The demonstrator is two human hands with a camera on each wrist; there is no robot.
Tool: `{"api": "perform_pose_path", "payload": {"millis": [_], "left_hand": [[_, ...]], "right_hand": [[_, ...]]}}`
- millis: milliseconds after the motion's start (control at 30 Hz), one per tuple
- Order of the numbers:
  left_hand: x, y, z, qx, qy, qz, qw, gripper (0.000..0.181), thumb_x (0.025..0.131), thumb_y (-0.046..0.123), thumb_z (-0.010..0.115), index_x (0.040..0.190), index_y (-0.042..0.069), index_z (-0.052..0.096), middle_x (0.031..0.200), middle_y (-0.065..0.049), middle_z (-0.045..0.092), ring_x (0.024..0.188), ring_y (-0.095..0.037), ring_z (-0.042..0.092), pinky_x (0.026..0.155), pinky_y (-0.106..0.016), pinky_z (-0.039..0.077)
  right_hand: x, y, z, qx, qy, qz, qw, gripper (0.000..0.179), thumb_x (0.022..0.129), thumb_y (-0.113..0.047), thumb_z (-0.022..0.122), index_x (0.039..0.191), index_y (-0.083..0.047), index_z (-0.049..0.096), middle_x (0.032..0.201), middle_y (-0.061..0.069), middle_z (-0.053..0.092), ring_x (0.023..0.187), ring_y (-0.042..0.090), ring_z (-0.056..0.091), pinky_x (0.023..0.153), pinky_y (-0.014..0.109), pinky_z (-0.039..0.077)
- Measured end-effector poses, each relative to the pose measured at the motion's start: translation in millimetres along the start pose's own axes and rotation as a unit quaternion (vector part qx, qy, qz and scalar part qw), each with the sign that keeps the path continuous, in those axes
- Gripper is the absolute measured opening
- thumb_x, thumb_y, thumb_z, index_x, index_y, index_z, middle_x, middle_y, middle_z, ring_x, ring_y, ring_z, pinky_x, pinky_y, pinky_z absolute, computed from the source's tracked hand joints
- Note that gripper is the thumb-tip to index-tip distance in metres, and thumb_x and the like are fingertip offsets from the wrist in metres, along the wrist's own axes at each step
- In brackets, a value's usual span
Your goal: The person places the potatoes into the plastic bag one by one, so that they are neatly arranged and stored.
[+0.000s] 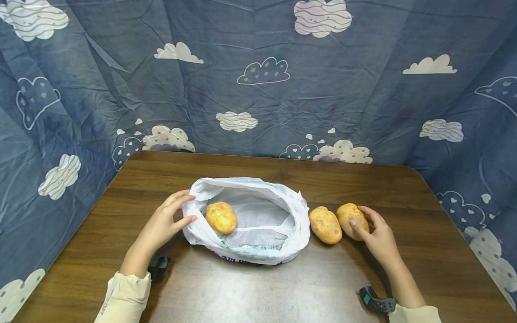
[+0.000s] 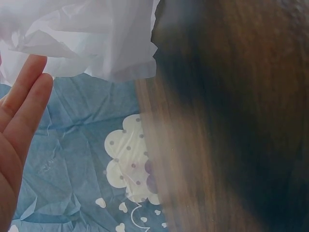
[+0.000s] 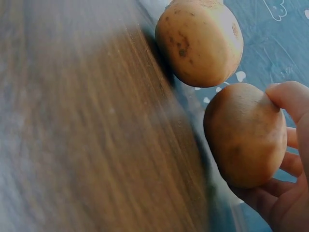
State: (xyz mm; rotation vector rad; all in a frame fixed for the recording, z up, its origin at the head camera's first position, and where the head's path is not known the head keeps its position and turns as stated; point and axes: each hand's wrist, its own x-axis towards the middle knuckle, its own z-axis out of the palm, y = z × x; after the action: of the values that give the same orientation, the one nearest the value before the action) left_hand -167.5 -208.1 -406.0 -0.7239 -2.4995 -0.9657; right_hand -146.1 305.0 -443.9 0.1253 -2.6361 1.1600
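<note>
A white plastic bag [image 1: 300,224] stands with its mouth spread wide, and one potato [image 1: 221,217] lies inside near its left wall. My left hand [image 1: 163,222] touches the bag's left rim with thumb and fingertips apart; in the left wrist view two nearly straight fingers [image 2: 30,104] meet the plastic. To the right of the bag, my right hand [image 1: 379,237] holds a potato [image 1: 349,220] between thumb and fingers. Beside it lies another potato [image 1: 325,225], close to the bag's right side. Whether the held potato touches the table cannot be told.
Everything rests on a brown wood-grain table [image 1: 250,296]. Behind it and at both sides hangs a blue cloth [image 1: 258,98] with cloud patterns. A dark device [image 1: 377,301] is worn at the right wrist, and another [image 1: 159,268] at the left.
</note>
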Motion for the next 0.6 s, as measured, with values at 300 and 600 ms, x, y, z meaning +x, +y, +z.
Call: {"api": "perform_pose_path", "payload": {"millis": [300,600], "left_hand": [[0.1,0.8,-0.1,-0.002,0.001,0.002,1.0,0.047,0.07,0.0,0.075,0.114,0.0,0.057,0.122,-0.018,0.048,0.099,-0.028,0.053,0.076,-0.039,0.05],[0.3,2.4,-0.1,-0.001,-0.001,0.002,1.0,0.047,0.07,0.0,0.074,0.114,0.0,0.057,0.121,-0.018,0.049,0.099,-0.028,0.053,0.076,-0.039,0.05]], "right_hand": [[0.8,-5,-3,0.007,0.04,0.0,0.9992,0.05,0.087,-0.023,0.06,0.127,0.003,0.043,0.123,0.023,0.043,0.106,0.039,0.045,0.072,0.004,0.036],[3.5,-20,-4,0.021,0.083,-0.011,0.9963,0.047,0.085,-0.018,0.063,0.126,-0.002,0.046,0.122,0.016,0.048,0.106,0.029,0.048,0.072,0.004,0.039]]}}
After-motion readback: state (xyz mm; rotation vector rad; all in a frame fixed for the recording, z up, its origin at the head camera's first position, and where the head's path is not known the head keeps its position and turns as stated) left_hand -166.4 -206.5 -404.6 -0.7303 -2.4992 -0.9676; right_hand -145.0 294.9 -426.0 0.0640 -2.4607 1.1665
